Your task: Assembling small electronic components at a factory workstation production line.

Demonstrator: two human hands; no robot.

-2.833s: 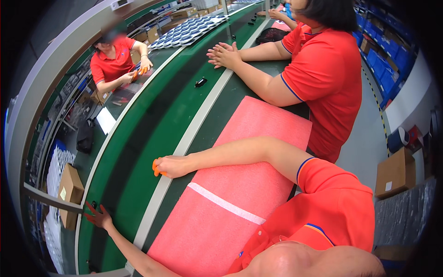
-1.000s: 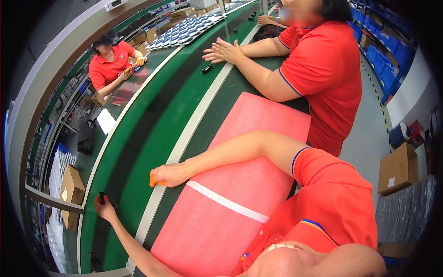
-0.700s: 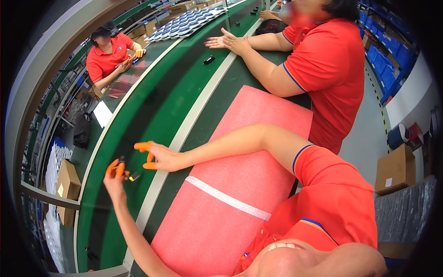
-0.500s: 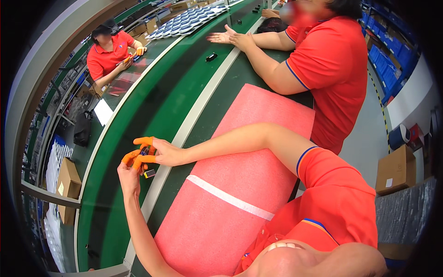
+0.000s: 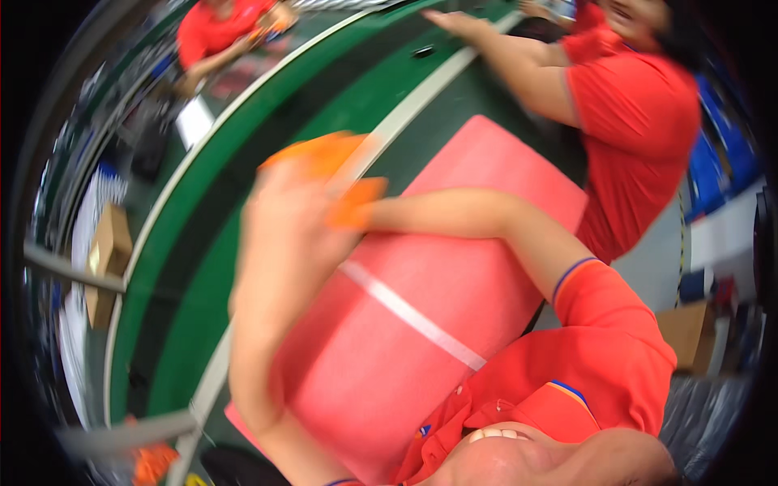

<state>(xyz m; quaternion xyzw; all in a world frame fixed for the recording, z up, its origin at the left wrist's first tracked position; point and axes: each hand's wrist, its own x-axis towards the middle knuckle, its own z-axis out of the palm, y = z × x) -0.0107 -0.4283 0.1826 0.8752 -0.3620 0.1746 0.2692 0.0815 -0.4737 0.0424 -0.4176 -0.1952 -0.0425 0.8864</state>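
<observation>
My left hand [image 5: 292, 194] is raised large and blurred over the inner edge of the green conveyor belt [image 5: 235, 235], with orange finger cots at its tips. Its fingers are too smeared to read. Behind it, my right hand is mostly hidden; its forearm [image 5: 442, 215] reaches in from the right across a pink foam sheet [image 5: 502, 211]. A blurred orange cot shows where the hands overlap, and I cannot tell which hand it belongs to. Nothing held can be made out in either hand. The foam sheet, with a white strip [image 5: 413, 316] across it, lies in front of my body.
A small black part [image 5: 423, 51] lies on the belt farther along. One co-worker [image 5: 632, 121] in red stands at the right with an arm over the belt; another [image 5: 219, 36] works across it. A metal rail [image 5: 121, 433] crosses the lower left. Cardboard boxes [image 5: 689, 334] stand at the right.
My left hand has swung up and right, looming larger and covering my right hand. The small dark part with a yellow patch, earlier between my fingers, is out of sight. The whole view has shifted.
</observation>
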